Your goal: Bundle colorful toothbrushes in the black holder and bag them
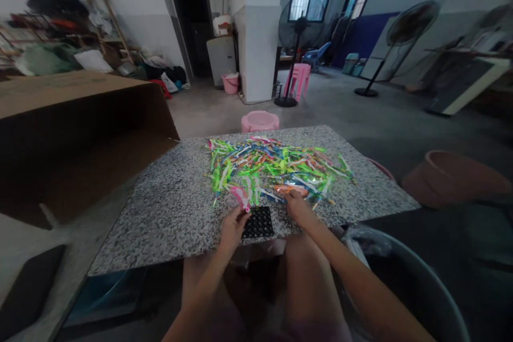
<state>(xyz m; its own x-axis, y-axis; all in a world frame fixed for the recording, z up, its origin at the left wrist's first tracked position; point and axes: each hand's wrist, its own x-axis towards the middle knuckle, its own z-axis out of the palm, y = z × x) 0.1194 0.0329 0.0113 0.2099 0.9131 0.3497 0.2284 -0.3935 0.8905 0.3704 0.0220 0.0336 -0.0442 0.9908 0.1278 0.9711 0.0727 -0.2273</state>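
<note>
A heap of small colourful plastic pieces (276,168), green, blue, pink and orange, lies on a speckled granite tabletop (172,208). A small black perforated block (258,223) sits at the near edge of the heap. My left hand (233,227) rests against the block's left side, fingers curled on a pink piece (241,196). My right hand (297,206) reaches into the near edge of the heap, fingers pinched at an orange piece (292,190).
A big open cardboard box (76,133) stands left of the table. A pink stool (259,120) is behind it, a brown basin (452,176) at right, a grey tub (420,288) by my right knee. Fans and clutter stand farther back.
</note>
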